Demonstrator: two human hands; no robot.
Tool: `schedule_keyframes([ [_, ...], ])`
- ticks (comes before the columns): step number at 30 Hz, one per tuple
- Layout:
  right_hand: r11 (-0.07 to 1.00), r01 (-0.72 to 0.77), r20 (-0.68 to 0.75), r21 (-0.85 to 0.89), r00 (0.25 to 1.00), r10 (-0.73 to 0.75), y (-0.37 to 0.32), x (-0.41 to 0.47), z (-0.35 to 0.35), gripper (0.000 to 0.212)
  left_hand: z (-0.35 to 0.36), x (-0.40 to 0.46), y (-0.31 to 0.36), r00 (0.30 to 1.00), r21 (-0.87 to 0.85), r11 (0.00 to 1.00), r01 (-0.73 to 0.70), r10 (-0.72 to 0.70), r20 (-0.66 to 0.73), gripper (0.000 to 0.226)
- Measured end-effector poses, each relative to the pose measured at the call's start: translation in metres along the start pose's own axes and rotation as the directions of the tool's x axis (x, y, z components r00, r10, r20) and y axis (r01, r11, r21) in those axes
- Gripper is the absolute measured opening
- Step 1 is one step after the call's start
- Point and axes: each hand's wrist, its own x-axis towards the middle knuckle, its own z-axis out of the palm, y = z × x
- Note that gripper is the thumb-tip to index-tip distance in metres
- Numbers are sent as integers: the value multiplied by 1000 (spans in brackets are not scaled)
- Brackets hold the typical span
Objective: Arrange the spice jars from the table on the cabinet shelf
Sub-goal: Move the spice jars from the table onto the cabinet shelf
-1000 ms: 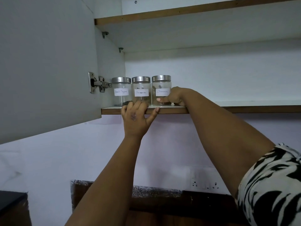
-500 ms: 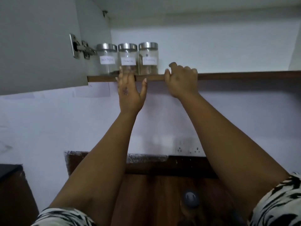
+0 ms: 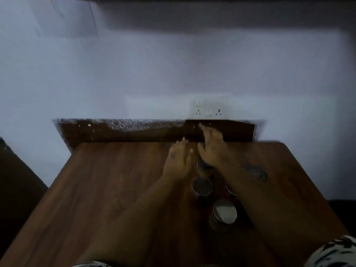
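Note:
The view is blurred and looks down on a brown wooden table [image 3: 107, 182]. Several spice jars with metal lids stand on it between my forearms: one jar [image 3: 201, 186] in the middle, a nearer jar [image 3: 224, 211], and a third jar [image 3: 229, 189] partly hidden by my right arm. Another jar [image 3: 203, 167] stands just below and between my hands. My left hand [image 3: 179, 160] hovers over the table with its fingers spread and holds nothing. Beside it, my right hand [image 3: 212, 149] also has its fingers stretched out and apart. The cabinet shelf is out of view.
A white wall with a double socket [image 3: 208, 110] rises behind the table. A dark speckled counter strip [image 3: 134, 128] runs along the table's far edge. A dark piece of furniture [image 3: 17, 182] stands at the left. The cabinet's dark underside [image 3: 212, 14] crosses the top.
Both hands have left the shelf edge and dropped down over the table. The view has swung down from the cabinet, so the three shelved jars are no longer seen.

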Motion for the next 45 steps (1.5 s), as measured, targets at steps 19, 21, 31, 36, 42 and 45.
schedule_keyframes([
  [19, 699, -450, 415, 556, 879, 235, 18, -13, 12, 59, 4, -48, -39, 622, -642, -14, 767, -232, 748, 79],
  [21, 622, -504, 431, 599, 858, 280, 5, 0, -1, 56, -4, -34, -30, 682, -699, -197, 687, -157, 714, 72],
  [31, 40, -525, 474, 850, 797, 374, -11, 15, -3, 60, -21, 15, 17, 780, -825, -96, 557, -281, 560, 61],
  [36, -137, -517, 535, 845, 814, 224, -24, 7, -11, 34, -20, 30, 34, 805, -823, -25, 567, -197, 560, 80],
  [42, 18, -457, 440, 889, 866, 237, -24, 13, -29, 38, -39, 51, 35, 870, -861, 125, 492, -85, 485, 97],
  [45, 59, -439, 416, 897, 880, 230, -22, 18, -37, 44, -42, 57, 47, 911, -884, 244, 399, -221, 349, 99],
])
